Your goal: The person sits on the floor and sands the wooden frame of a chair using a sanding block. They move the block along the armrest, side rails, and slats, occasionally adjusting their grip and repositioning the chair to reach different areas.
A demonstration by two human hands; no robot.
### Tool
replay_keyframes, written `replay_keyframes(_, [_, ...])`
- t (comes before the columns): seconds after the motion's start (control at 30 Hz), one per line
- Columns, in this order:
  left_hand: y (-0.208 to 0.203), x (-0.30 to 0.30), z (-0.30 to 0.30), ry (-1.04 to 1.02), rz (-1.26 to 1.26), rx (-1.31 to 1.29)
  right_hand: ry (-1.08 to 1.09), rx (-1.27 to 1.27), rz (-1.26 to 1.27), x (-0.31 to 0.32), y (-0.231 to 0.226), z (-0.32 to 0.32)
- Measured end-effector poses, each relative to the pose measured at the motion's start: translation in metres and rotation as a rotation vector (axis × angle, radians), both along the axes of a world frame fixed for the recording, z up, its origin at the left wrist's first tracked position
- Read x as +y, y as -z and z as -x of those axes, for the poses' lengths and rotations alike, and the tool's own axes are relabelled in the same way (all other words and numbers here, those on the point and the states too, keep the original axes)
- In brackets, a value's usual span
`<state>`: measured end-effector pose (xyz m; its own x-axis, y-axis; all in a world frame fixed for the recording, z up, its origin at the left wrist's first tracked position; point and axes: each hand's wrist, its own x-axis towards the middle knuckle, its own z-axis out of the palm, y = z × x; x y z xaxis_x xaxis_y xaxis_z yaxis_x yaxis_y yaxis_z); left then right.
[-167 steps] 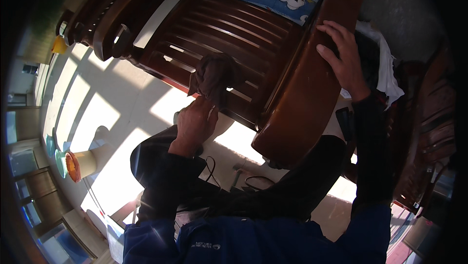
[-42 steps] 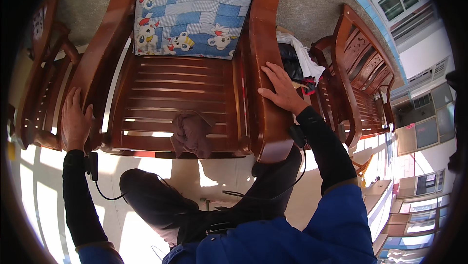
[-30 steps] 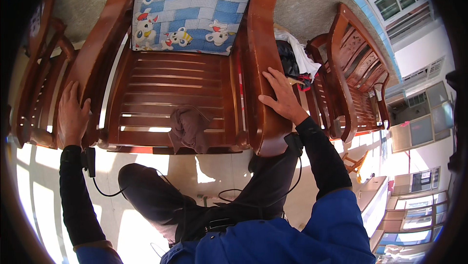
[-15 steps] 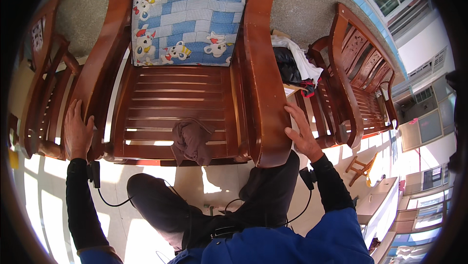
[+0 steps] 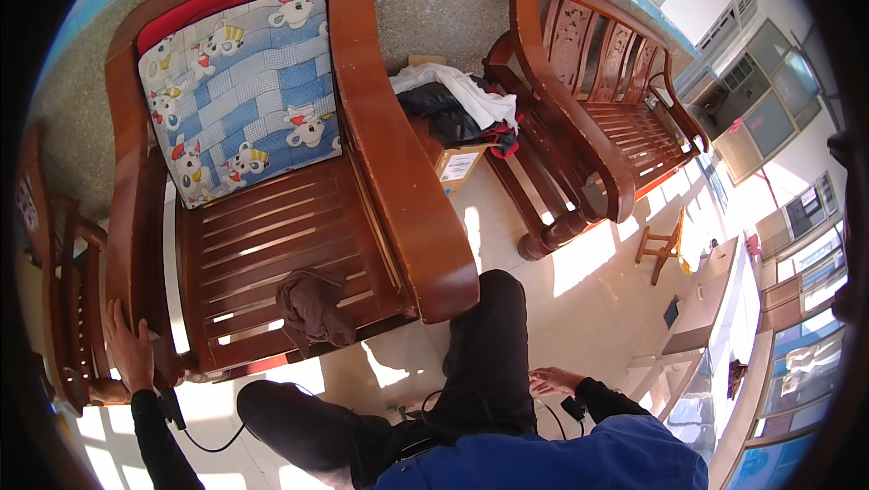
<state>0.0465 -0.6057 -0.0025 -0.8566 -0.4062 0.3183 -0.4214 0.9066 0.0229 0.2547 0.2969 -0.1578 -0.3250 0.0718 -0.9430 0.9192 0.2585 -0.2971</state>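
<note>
The left hand (image 5: 129,345) is laid, fingers spread, on the left armrest (image 5: 132,218) of the wooden armchair (image 5: 398,182), while the right hand (image 5: 555,381) is held beside the right thigh (image 5: 493,363), its fingers loosely parted. The brown cloth (image 5: 317,309) is bunched at the front of the slatted seat (image 5: 281,216), partly draped over its edge; a patterned cushion (image 5: 244,101) is propped behind.

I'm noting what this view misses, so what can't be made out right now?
In the head view:
Seat slats: partly hidden by the brown cloth.
Right hand: too small to tell if it touches the trousers.
Box: inside hidden by white cloth and a dark bundle.
Leftmost chair: partly cut off by the picture's dark edge.
</note>
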Motion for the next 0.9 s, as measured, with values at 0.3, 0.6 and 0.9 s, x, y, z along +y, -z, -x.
replay_keyframes(0.3, [0.010,-0.020,0.004,0.050,0.067,-0.004,-0.665,0.252,0.105,-0.026,0.072,-0.058])
replay_keyframes(0.6, [0.015,-0.040,0.004,0.128,0.046,0.018,-0.542,0.188,0.165,-0.040,0.081,-0.053])
replay_keyframes(0.9, [0.027,-0.063,-0.012,0.189,0.157,0.016,-0.460,0.094,0.163,-0.054,0.079,-0.036])
